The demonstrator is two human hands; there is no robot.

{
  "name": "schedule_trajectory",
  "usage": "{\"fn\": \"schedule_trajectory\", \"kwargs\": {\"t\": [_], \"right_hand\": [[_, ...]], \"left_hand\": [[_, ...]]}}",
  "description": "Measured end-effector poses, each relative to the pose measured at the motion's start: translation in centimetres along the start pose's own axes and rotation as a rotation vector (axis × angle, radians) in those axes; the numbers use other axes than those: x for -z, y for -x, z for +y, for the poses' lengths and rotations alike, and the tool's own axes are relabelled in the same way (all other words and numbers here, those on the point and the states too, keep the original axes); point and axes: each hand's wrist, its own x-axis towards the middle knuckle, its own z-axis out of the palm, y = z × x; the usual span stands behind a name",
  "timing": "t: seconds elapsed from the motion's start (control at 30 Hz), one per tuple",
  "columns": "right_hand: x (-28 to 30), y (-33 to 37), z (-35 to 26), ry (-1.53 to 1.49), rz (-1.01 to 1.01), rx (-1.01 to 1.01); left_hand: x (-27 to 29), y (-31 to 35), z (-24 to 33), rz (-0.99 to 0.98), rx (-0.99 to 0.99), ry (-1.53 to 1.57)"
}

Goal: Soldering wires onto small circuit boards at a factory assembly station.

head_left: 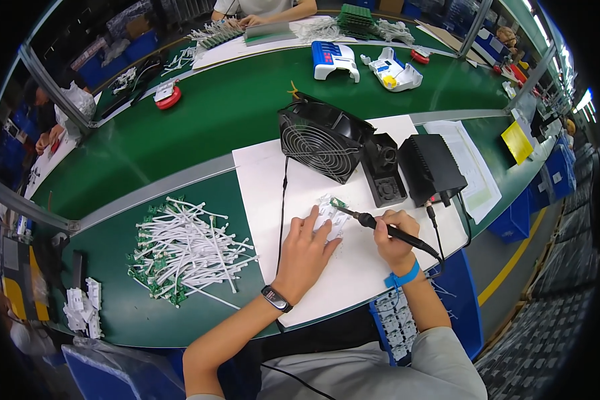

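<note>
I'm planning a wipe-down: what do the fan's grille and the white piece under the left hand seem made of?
Fan grille: probably metal, as its thin rings look grey and slightly shiny. White piece: likely plastic, its opaque surface showing moulded-looking relief.

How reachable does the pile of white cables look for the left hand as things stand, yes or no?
Probably yes: the pile of white cables lies left of the left hand, with only a thin black cord between them, though that hand touches a white piece.
</note>
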Motion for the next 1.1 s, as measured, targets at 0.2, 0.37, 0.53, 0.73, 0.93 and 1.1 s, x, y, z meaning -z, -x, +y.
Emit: {"fn": "schedule_trajectory", "kwargs": {"t": [0.2,0.37,0.53,0.73,0.93,1.1], "right_hand": [[-0.1,0.1,0.2,0.018,-0.054,-0.032],[-0.3,0.1,0.2,0.039,-0.056,-0.030],[-0.3,0.4,-0.1,0.083,-0.048,-0.068],[-0.4,0.6,-0.1,0.078,-0.040,-0.095],[-0.6,0.8,-0.2,0.027,-0.038,-0.142],[-0.5,1.0,-0.1,0.058,-0.049,-0.124]], "left_hand": [[-0.1,0.1,0.0,0.006,-0.007,-0.018],[-0.1,0.0,0.0,-0.003,-0.005,-0.037],[-0.1,0.0,0.1,0.024,-0.001,-0.027],[-0.2,-0.1,0.2,0.044,0.011,-0.003],[-0.1,-0.1,0.4,0.035,0.020,-0.010],[-0.1,-0.2,0.4,0.033,0.025,-0.005]]}}
